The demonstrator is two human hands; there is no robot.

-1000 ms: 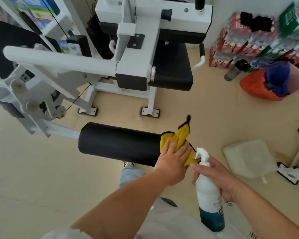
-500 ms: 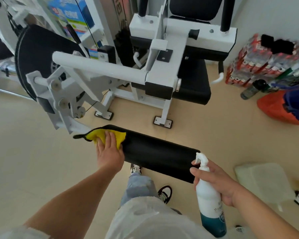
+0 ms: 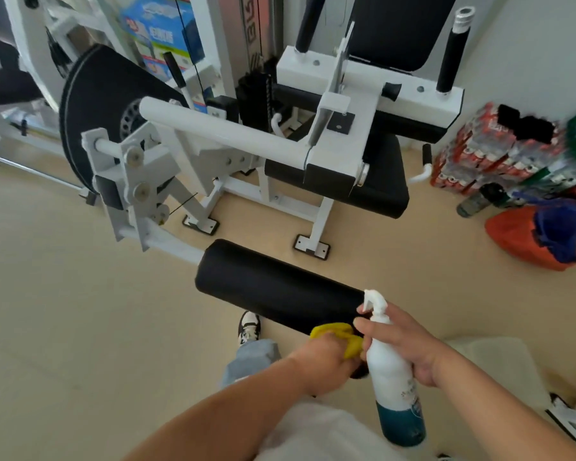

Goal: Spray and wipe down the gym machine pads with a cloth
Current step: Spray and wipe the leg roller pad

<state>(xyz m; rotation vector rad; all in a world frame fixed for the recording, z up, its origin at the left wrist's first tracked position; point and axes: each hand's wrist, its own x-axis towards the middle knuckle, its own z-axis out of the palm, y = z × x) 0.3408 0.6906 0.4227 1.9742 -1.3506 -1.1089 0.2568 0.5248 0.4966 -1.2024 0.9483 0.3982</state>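
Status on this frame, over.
Left grip holds yellow cloth against near end of roller pad. Right grip holds spray bottle beside cloth. Pad otherwise clear.

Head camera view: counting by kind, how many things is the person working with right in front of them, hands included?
Hands: 2 (left hand, right hand)
Yellow cloth: 1
Spray bottle: 1
Black roller pad: 1
Total: 5

White top (image 3: 313, 434), light-blue jeans (image 3: 250, 358), black-and-white sneaker (image 3: 248, 327)
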